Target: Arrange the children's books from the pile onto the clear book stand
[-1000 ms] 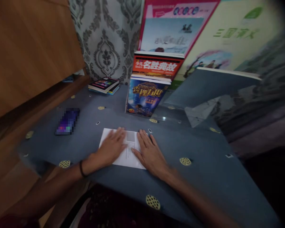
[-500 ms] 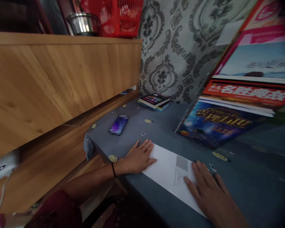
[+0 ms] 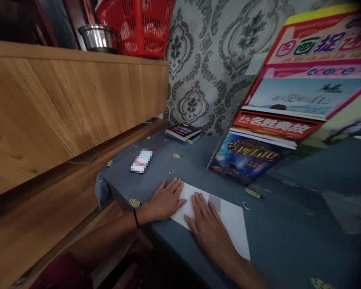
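Note:
A white sheet of paper (image 3: 233,224) with a grey printed patch lies on the dark blue-grey tablecloth (image 3: 195,261), close to the table's front edge. My left hand (image 3: 167,200), a dark band at its wrist, rests flat on the paper's left end with the fingers stretched out. Flat on the middle of the sheet, partly over the grey patch, lies my right hand (image 3: 209,226), its fingers extended. Neither hand grips anything. The hands cover parts of the paper, and whether it is folded I cannot tell.
A phone (image 3: 141,161) with a blurred screen lies beyond my left hand. Several books and magazines (image 3: 273,124) stand leaning at the right. A small stack of books (image 3: 184,132) is near the wall. A wooden cabinet (image 3: 78,108) holds a metal pot (image 3: 99,38) and red basket (image 3: 144,32).
My right hand has slid left across the paper, closer to my left hand, uncovering the sheet's right end. The phone's screen has turned from purple to white. The view has shifted somewhat.

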`<state>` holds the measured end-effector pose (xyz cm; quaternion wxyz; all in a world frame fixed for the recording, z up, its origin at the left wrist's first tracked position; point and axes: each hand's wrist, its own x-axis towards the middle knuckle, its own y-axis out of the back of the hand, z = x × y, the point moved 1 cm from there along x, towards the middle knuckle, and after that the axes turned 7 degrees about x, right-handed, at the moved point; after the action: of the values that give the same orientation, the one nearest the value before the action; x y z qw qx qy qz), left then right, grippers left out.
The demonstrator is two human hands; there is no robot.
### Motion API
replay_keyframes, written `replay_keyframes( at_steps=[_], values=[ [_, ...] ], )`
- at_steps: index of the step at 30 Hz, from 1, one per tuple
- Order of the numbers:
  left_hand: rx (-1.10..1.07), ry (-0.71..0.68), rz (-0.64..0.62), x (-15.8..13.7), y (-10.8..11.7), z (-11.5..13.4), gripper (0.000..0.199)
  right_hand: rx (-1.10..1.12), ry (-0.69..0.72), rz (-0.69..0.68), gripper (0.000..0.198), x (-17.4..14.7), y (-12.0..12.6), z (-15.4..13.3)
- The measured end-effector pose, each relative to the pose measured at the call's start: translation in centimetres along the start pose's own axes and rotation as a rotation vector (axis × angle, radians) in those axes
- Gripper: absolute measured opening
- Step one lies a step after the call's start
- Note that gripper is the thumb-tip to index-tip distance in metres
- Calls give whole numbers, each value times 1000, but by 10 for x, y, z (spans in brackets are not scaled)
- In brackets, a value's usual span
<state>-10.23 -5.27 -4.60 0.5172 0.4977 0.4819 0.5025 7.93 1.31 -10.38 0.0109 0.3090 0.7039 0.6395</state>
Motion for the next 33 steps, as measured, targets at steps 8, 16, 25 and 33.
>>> replay_keyframes(
  at_steps=[8,16,25,33],
  values=[
    [0,-16,25,2,-9,-4,64,-37,-119,37,71,-69,20,36],
    [15,-52,4,2,-1,16,66,-97,-160,69,73,-87,27,48],
    [-199,-462,33,-6,5,89,81,-138,-71,94,69,-89,25,53],
    [-167,-332,-88,-13,8,27,91,-137,-60,94,73,-90,30,51]
  ],
)
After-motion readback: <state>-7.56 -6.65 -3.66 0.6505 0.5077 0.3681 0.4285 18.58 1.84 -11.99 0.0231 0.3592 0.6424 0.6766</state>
